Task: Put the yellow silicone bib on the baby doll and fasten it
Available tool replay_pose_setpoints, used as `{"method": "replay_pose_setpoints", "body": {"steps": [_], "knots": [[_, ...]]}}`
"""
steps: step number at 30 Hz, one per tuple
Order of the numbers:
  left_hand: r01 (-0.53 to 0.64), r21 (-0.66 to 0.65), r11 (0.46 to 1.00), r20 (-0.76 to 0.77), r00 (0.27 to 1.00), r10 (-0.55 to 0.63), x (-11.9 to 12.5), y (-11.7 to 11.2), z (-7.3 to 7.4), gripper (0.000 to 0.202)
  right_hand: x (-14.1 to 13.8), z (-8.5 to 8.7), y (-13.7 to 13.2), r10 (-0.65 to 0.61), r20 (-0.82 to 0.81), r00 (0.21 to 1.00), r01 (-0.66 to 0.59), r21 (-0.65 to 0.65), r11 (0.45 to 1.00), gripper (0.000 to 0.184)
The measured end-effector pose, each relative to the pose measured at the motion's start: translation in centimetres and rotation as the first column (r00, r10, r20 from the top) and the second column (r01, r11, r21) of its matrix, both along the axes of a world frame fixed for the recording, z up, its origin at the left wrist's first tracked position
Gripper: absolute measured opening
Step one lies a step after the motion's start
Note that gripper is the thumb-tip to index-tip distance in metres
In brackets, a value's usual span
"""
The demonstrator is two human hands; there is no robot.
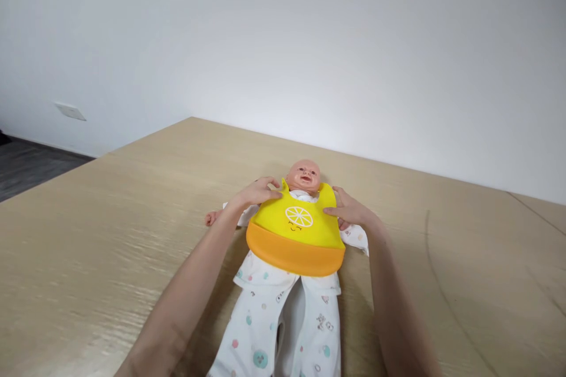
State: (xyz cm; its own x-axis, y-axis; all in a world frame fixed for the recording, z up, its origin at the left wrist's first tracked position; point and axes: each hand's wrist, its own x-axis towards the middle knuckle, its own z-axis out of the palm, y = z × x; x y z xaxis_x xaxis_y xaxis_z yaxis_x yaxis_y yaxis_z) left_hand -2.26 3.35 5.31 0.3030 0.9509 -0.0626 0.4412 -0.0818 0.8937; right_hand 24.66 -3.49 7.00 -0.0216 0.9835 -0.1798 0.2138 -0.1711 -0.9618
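A baby doll lies on its back on the table, head toward the wall, in a white patterned outfit. Over its chest is a yellow bib with a white citrus slice and a smiling face printed on it, and an orange pocket along the bottom. My left hand grips the bib's upper left edge beside the neck. On the other side, my right hand has its thumb on the bib's front and its fingers around the edge. The neck straps' ends are hidden behind the doll.
The light wooden table meets a white wall at the back. Dark curved marks run across the table's right part. A wall plate and dark floor show at the left.
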Motion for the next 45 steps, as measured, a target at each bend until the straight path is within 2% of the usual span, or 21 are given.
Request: {"method": "replay_pose_setpoints", "body": {"steps": [2,3,6,9,12,15,23,29,33,36,39,42,45], "knots": [[0.057,-0.019,0.998,-0.03,0.998,-0.057,0.0,0.1,0.0,0.042,0.3,-0.1,0.2,0.17,0.253,0.952,-0.144,-0.117,0.983,0.079],[0.076,-0.031,0.997,-0.046,0.996,-0.077,0.0,0.2,-0.1,0.047,0.4,-0.3,0.4,0.208,0.333,0.92,-0.162,-0.161,0.974,0.077],[0.079,-0.03,0.996,-0.073,0.994,-0.081,0.3,0.5,-0.4,0.058,0.8,-1.3,1.1,0.18,0.427,0.886,-0.135,-0.134,0.982,0.066],[0.074,-0.023,0.997,-0.03,0.997,-0.075,0.5,0.7,-1.0,0.053,1.0,-2.1,1.6,0.116,0.509,0.853,-0.114,-0.035,0.993,0.05],[0.078,-0.057,0.995,0.046,0.996,-0.075,0.6,0.7,-1.6,0.048,1.1,-2.3,1.8,0.144,0.551,0.822,-0.135,-0.057,0.989,0.033],[0.076,-0.084,0.994,0.114,0.991,-0.066,0.7,0.4,-1.7,0.048,1.0,-2.1,1.9,0.179,0.566,0.804,-0.157,-0.088,0.984,0.025],[0.003,-0.104,0.995,0.196,0.98,0.018,1.2,-0.3,-2.1,0.045,0.3,-2.3,2.0,0.153,0.557,0.816,-0.142,-0.062,0.988,0.029],[0.026,-0.101,0.995,0.214,0.977,-0.004,1.1,0.0,-2.7,0.044,0.0,-2.7,1.9,0.114,0.539,0.835,-0.127,-0.013,0.992,0.028],[-0.003,-0.074,0.997,0.164,0.986,0.016,1.3,0.1,-2.8,0.046,0.1,-3.2,1.9,0.062,0.537,0.841,-0.105,0.05,0.993,0.027],[-0.036,-0.051,0.998,0.083,0.996,0.04,1.4,-0.1,-2.6,0.048,0.1,-3.0,1.4,0.053,0.475,0.878,-0.098,0.07,0.993,0.031],[0.01,-0.115,0.993,0.109,0.994,0.003,0.8,-0.7,-2.1,0.056,0.2,-2.1,0.3,0.18,0.362,0.915,-0.169,-0.062,0.984,0.049],[0.12,-0.152,0.981,0.12,0.988,-0.102,-0.5,-1.2,-1.3,0.074,0.5,-1.1,-1.1,0.331,0.285,0.9,-0.267,-0.243,0.933,0.068],[0.178,-0.141,0.974,0.082,0.982,-0.168,-1.6,-1.5,-0.5,0.088,1.1,-0.7,-2.0,0.377,0.276,0.884,-0.311,-0.255,0.916,0.071]]}}
